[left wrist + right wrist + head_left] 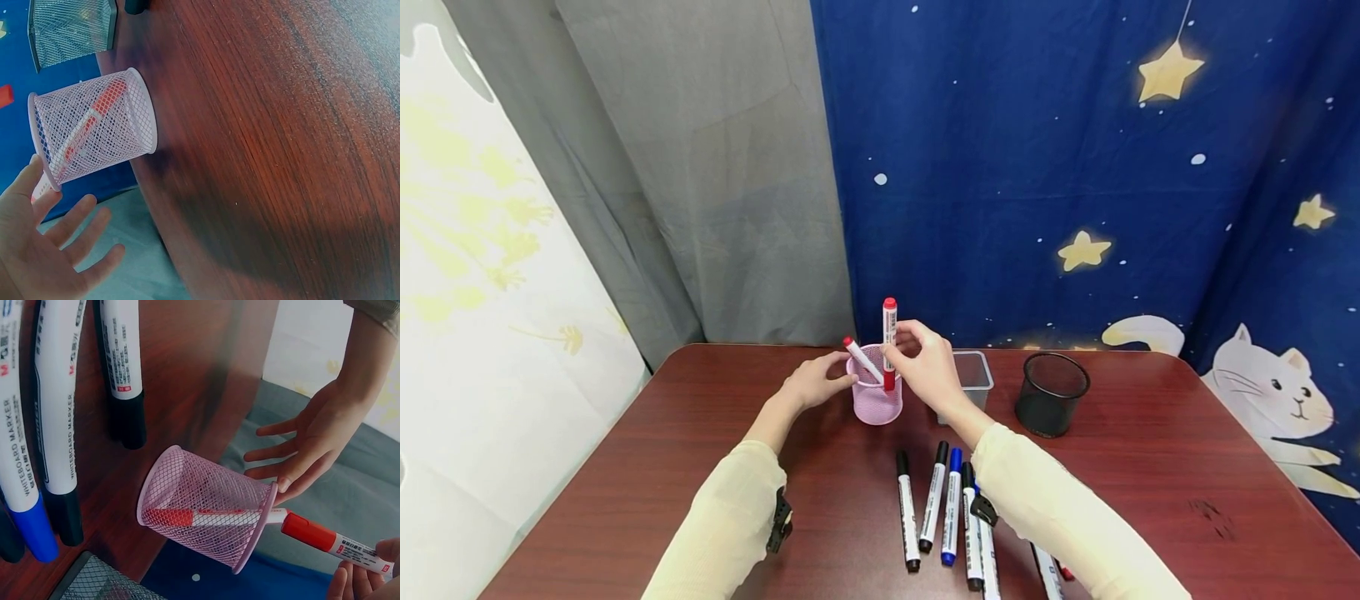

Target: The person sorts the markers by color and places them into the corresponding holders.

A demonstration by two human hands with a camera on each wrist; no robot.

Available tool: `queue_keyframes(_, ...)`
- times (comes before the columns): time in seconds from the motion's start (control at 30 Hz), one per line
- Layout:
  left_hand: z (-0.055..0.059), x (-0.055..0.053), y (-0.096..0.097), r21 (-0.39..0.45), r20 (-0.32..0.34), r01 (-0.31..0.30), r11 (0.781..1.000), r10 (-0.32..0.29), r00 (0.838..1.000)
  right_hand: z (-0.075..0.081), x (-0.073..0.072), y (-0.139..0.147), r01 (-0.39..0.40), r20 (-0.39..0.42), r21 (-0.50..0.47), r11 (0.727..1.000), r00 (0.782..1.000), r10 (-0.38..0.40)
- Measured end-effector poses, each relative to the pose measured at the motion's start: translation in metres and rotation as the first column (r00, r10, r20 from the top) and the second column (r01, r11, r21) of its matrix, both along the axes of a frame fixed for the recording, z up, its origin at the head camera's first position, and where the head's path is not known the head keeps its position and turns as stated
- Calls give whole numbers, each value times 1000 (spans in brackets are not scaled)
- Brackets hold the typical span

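A pink mesh pen cup (pixel 877 408) stands near the table's far edge. At its rim, my left hand (pixel 808 383) pinches with thumb and forefinger; the other fingers are spread in the left wrist view. One red whiteboard marker (pixel 863 360) leans inside the cup, its body visible through the mesh (pixel 78 134). My right hand (pixel 928 365) pinches a second red whiteboard marker (pixel 889 321) by its white barrel. That marker is upright over the cup, its red cap (pixel 306 531) just at the mouth in the right wrist view.
Behind my right wrist is a grey rectangular mesh holder (pixel 976 372), with a black round mesh cup (pixel 1051 404) to its right. Several black and blue whiteboard markers (pixel 952 508) lie on the table (pixel 1150 467) nearer me, some partly under my right sleeve. Curtains hang behind.
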State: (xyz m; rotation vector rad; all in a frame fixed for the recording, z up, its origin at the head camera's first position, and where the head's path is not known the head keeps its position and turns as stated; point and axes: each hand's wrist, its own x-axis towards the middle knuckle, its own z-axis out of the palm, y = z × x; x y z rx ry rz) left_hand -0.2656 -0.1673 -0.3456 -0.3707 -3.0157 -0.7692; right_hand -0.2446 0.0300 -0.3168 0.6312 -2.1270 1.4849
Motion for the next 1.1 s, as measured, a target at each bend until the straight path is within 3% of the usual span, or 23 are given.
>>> queue_keyframes(0.5, -1, 0, 1, -7, 11, -8, 1000, 8, 1000, -7, -22, -10, 84, -2, 16, 996, 996, -84)
queue_keyframes(0.7, 0, -1, 1, -5, 14, -11, 1000, 11, 1000, -11, -26, -12, 126, -3, 44, 991, 992, -126)
queue_keyframes(1.1, 0, -1, 0, -4, 24, -27, 1000, 27, 999, -18, -28, -20, 126, 26, 54, 990, 991, -128)
